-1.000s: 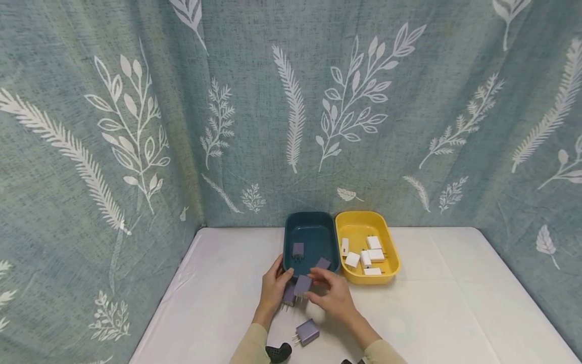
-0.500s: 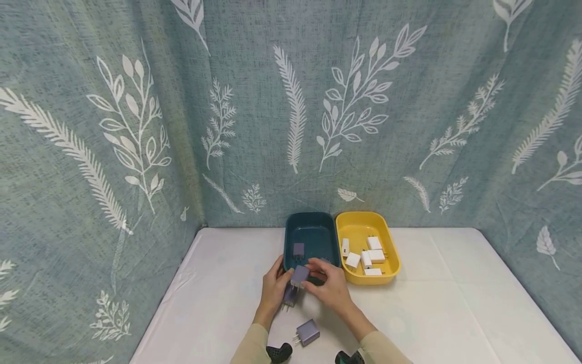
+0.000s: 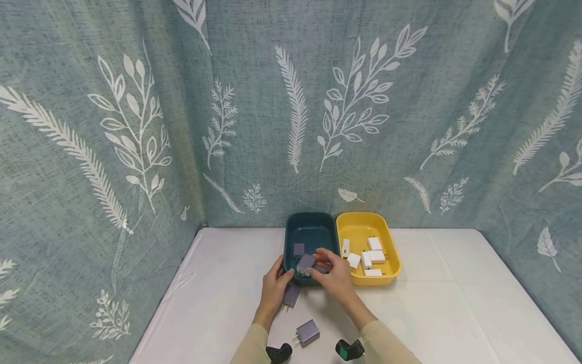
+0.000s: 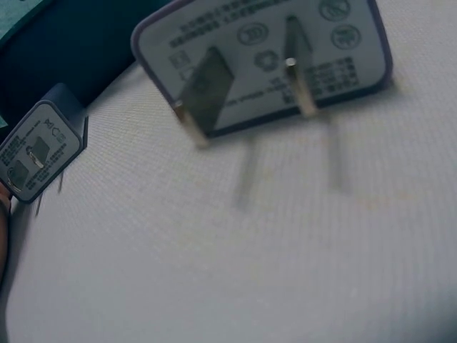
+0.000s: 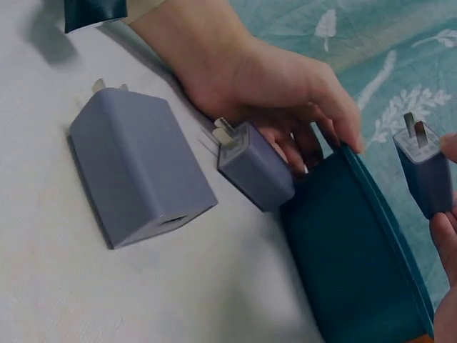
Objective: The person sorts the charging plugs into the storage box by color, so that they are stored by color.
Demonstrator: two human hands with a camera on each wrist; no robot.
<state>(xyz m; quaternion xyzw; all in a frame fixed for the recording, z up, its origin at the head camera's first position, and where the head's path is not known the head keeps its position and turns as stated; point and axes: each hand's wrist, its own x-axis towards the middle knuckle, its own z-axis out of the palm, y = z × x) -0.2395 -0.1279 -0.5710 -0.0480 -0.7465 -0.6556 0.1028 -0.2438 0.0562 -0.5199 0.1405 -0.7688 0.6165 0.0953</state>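
Observation:
My right hand point(image 3: 336, 278) pinches a purple wall charger point(image 3: 306, 263) over the near part of the dark teal bin point(image 3: 313, 216). In the right wrist view the held charger point(image 5: 428, 175) has its two prongs pointing up. My left hand point(image 3: 273, 290) holds the bin's near left corner, its thumb at the rim. Beside that hand a second purple charger point(image 3: 290, 297) lies against the bin's outer wall. Nearer to me lies another purple charger point(image 3: 307, 332), large in the left wrist view. Inside the bin sits one purple charger point(image 3: 298, 250); one more is partly hidden behind my right fingers.
A yellow bin point(image 3: 394, 247) stands against the teal bin's right side, with several white chargers point(image 3: 376, 256) in it. Both bins are on a white tabletop point(image 3: 436, 313), close to a leaf-patterned curtain point(image 3: 254, 126). Black devices point(image 3: 279, 353) are at both wrists.
My right hand has lifted the pinched charger from in front of the bin, forward over its rim to above the inside. My left hand stays on the bin's corner.

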